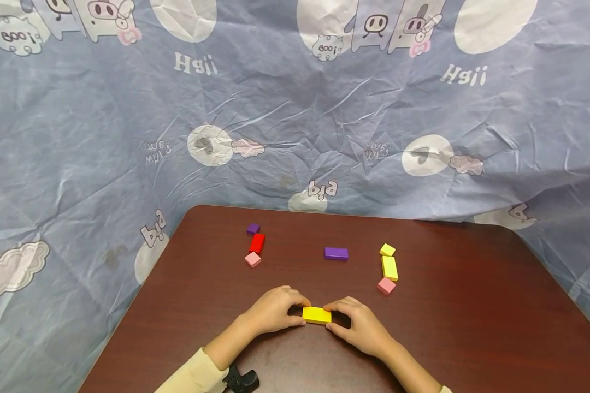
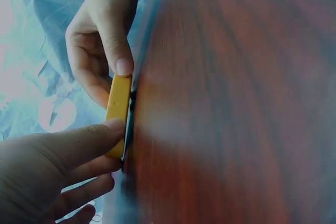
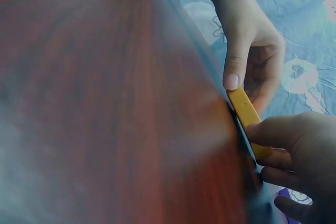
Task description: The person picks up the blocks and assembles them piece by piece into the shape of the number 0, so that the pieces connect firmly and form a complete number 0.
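The left hand [image 1: 276, 311], at 9 o'clock, and the right hand [image 1: 364, 326], at 3 o'clock, pinch the ends of 1 yellow block [image 1: 317, 315], toward 6 o'clock of the worktop [image 1: 472, 305]. If the 2 hands press unevenly, I think it may twist and slip.

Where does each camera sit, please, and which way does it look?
Head: worn on the person's head, facing forward and down over the table toward the patterned cloth; left grip, right grip and part of each arm show.
Left wrist: on the left wrist, facing the held yellow block; left grip near, right grip beyond.
Right wrist: on the right wrist, facing that block from the other end; right grip near, left grip beyond.
Shared: both wrist views show the block pinched by both grips.
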{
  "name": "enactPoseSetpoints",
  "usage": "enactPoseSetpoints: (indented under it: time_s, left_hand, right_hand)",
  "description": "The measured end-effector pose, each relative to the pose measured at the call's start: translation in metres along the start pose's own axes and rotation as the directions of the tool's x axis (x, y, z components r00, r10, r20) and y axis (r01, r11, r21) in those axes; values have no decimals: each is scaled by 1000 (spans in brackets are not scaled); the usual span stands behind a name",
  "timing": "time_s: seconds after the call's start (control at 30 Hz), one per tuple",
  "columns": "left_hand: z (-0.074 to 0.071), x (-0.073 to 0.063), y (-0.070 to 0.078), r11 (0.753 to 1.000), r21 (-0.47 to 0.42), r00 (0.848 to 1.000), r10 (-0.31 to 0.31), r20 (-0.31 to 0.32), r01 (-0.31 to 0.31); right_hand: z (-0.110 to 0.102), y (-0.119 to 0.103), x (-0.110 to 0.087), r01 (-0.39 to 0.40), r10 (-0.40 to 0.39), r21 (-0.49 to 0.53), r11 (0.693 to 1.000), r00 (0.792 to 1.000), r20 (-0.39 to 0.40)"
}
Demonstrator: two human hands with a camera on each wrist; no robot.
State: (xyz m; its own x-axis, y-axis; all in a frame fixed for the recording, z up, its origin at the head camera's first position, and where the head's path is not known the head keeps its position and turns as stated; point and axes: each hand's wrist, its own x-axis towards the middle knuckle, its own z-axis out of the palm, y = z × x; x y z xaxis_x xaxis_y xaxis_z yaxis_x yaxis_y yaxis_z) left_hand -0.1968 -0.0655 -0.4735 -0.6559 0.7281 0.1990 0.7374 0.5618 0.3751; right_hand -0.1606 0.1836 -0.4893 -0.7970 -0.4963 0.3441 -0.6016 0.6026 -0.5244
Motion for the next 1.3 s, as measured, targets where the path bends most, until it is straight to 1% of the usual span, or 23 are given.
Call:
enactPoseSetpoints:
  time_s: [0.23,0.33,0.47,0.57,0.73,0.83,0.93,1.03,1.13,1.2,1.3]
  left_hand:
    - [7,-5,7,1000,28,1000,5,-20,-4]
    - [11,-7,9,999,46,999,12,-39,-11]
    - [14,-9,9,999,53,998,8,-62,-5]
    - [15,-10,10,999,53,998,6,-65,-3]
    - [14,-11,10,999,45,997,21,-71,-18]
    - [14,-11,9,999,42,996,32,-79,-29]
    - [15,-11,8,999,42,995,37,-91,-33]
    - [15,-10,7,998,45,993,44,-109,-39]
    - [15,-10,7,998,44,991,54,-120,-49]
    - [15,-10,7,998,43,990,56,-127,-51]
    - [17,-10,7,999,31,991,47,-124,-44]
  right_hand:
    - [6,1,-10,25,-24,5,1000,998,-59]
    - [8,2,-14,27,-26,16,1000,997,-76]
    - [9,4,-16,29,-26,29,999,995,-92]
    - [11,5,-17,22,-18,38,999,995,-94]
    - [11,5,-20,6,-1,54,999,996,-93]
    - [7,5,-20,-10,16,65,998,995,-102]
    - [-2,6,-19,-42,51,66,997,990,-133]
    - [-15,10,-18,-85,89,28,996,979,-182]
    - [-31,17,-17,-133,120,-37,990,960,-253]
    - [-41,23,-17,-170,139,-75,983,941,-309]
    - [-53,32,-20,-235,177,-109,966,905,-386]
